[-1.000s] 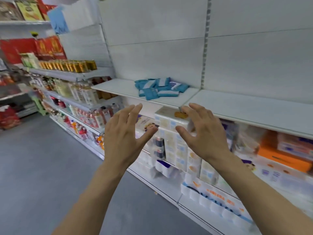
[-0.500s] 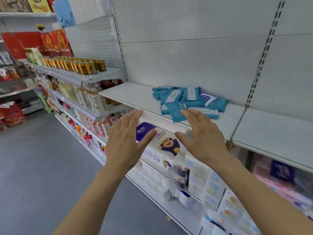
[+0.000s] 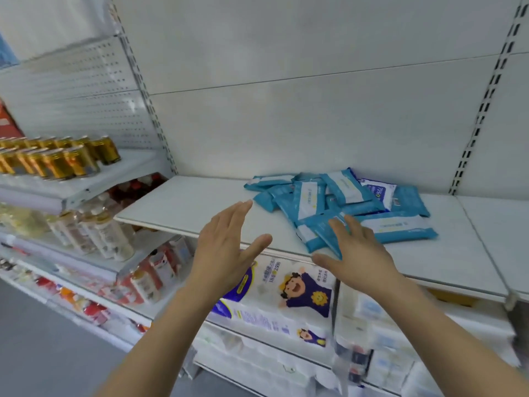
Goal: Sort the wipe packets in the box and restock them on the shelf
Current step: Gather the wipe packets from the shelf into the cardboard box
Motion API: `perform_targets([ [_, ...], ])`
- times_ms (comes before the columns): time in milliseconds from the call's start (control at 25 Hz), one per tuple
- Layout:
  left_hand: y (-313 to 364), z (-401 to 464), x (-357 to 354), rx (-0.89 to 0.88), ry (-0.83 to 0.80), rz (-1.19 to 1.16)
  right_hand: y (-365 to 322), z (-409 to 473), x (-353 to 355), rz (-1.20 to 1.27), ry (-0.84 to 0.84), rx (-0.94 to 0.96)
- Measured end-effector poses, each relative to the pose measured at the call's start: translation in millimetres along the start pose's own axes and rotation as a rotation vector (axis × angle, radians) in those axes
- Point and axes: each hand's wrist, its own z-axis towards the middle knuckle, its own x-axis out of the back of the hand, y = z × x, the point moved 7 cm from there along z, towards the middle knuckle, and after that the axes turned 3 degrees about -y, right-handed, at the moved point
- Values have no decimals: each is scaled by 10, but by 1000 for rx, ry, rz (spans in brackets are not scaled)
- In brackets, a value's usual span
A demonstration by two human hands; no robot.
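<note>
A loose heap of several blue and white wipe packets [image 3: 340, 206] lies on the white shelf [image 3: 186, 207], right of its middle. My left hand [image 3: 226, 247] hovers at the shelf's front edge, fingers straight, holding nothing, left of the heap. My right hand [image 3: 355, 253] is spread in front of the heap, fingertips just at the nearest packets; whether they touch is unclear. No box is in sight.
Below the shelf are tissue packs with a cartoon figure [image 3: 289, 293]. On the left bay stand gold cans [image 3: 57, 159] and bottles [image 3: 94, 233]. Grey floor [image 3: 34, 353] lies at lower left. The shelf's left half and right end [image 3: 458, 253] are bare.
I have come closer to the shelf, which now fills the view. Both hands rose and reached forward to the shelf edge; the right one arrived at the heap.
</note>
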Motion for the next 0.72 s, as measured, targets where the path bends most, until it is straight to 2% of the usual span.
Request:
perform_targets([
  [120,-294,360,-196,-35,-84,-62,51,202,-121,-28,-53,-128],
  [440,-578,1082,-820,-74,-280,-169,-188,858,6,-132,124,-162],
  [600,-637,1399,-1039,-245,-241,-69,-358,1224,57,-119,150,-164],
  [720,-834,1811,-1190,-221,-276,-143,-451,1458,47,-160,64,-180],
])
